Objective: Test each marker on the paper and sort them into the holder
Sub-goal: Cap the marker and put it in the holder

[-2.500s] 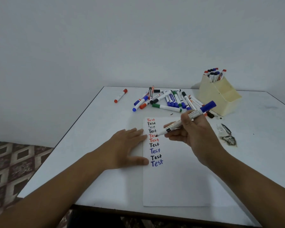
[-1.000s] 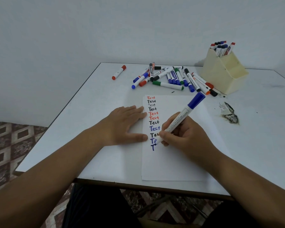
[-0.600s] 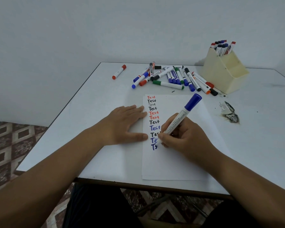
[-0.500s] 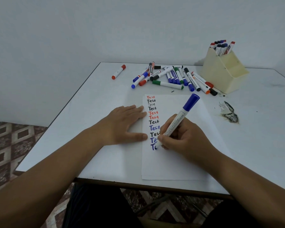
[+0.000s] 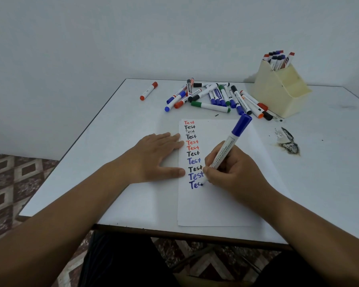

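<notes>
In the head view, the right hand point(image 5: 234, 172) pinches a blue marker point(image 5: 228, 145) between thumb and fingers. The marker leans toward 1 o'clock, with its blue cap posted on the far end, and its tip touches the paper point(image 5: 220, 199) at an unfinished blue word under a column of "Test" words. The left hand point(image 5: 153, 157) lies flat with straight fingers at 9 o'clock of the column, its fingertips on the paper's left edge. At 12 o'clock of the paper a pile of markers point(image 5: 214, 96) lies on the table point(image 5: 120, 131). At 1 o'clock stands the cream holder point(image 5: 280, 94) with several markers upright in its back compartment. A single red marker point(image 5: 148, 91) lies apart at 11 o'clock.
</notes>
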A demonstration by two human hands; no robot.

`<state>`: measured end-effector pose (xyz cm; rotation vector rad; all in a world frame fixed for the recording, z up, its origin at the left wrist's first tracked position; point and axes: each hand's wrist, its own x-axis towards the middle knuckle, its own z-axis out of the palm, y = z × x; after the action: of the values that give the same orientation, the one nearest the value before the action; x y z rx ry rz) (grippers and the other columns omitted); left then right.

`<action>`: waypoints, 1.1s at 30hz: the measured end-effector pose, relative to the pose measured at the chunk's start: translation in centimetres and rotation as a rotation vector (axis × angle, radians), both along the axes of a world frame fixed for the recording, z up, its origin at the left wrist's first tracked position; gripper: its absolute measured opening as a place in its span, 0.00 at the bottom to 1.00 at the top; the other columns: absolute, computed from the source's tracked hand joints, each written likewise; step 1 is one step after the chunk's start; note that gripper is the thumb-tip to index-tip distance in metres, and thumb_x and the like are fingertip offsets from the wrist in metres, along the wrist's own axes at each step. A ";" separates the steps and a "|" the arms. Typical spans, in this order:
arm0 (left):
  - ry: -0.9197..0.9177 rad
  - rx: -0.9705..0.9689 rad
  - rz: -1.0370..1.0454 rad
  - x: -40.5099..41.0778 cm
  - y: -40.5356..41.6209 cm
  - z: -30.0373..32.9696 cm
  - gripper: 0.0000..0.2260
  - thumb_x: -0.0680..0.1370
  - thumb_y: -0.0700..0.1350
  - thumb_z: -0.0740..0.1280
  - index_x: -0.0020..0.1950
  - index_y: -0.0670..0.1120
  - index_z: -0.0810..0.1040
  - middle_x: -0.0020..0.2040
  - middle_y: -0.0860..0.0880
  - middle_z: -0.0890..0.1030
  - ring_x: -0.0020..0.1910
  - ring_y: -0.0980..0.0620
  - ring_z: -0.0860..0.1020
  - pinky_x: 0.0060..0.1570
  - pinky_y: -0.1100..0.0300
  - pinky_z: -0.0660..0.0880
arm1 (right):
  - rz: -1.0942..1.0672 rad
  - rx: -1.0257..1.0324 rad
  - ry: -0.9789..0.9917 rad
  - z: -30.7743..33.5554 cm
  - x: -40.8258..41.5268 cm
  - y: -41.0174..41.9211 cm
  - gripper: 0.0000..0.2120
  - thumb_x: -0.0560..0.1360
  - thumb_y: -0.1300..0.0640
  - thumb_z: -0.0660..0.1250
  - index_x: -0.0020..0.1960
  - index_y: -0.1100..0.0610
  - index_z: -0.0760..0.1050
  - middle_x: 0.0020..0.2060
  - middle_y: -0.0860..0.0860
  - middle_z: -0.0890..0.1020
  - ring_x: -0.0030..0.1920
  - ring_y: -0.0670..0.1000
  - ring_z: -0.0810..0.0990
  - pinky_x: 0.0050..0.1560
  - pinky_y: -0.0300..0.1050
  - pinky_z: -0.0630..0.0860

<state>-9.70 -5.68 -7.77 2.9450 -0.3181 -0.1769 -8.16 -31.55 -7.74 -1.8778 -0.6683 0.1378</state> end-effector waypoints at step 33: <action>-0.031 -0.112 0.060 -0.4 -0.3 0.0 0.45 0.69 0.77 0.58 0.80 0.61 0.45 0.80 0.60 0.53 0.78 0.58 0.51 0.77 0.55 0.50 | -0.075 -0.199 -0.142 2.3 2.0 0.2 0.12 0.82 0.49 0.61 0.65 0.46 0.72 0.50 0.38 0.78 0.49 0.41 0.78 0.47 0.32 0.74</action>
<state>-10.06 -5.97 -7.81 2.8441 -0.2361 -0.1027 -6.17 -31.39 -5.45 -2.1165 -0.6998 0.0232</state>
